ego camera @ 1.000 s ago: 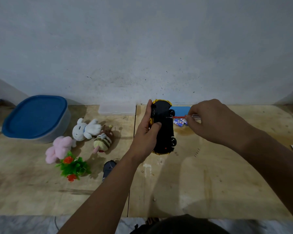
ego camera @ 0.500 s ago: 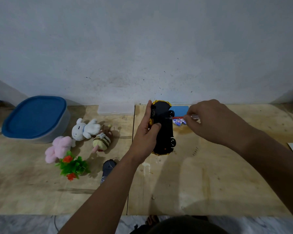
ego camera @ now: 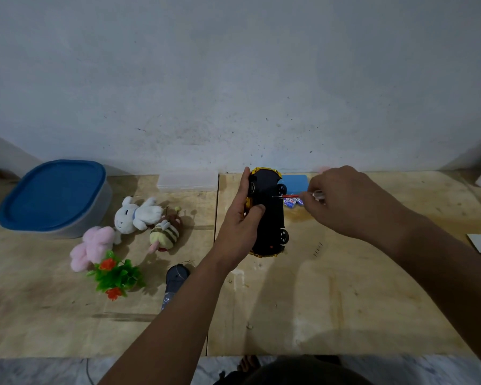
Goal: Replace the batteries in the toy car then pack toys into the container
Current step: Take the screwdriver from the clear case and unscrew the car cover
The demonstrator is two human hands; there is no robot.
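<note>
Left hand (ego camera: 240, 227) grips the flipped toy car (ego camera: 268, 215) — right hand (ego camera: 342, 201) pinches a screwdriver (ego camera: 292, 195) against its underside.

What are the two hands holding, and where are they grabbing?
The left hand grips the upturned toy car around its side. The right hand pinches the screwdriver at its handle end, tip against the car's underside.

Left hand (ego camera: 240, 226) around upturned toy car (ego camera: 268, 218), right hand (ego camera: 342, 201) with screwdriver (ego camera: 292, 196) at its underside.
</note>
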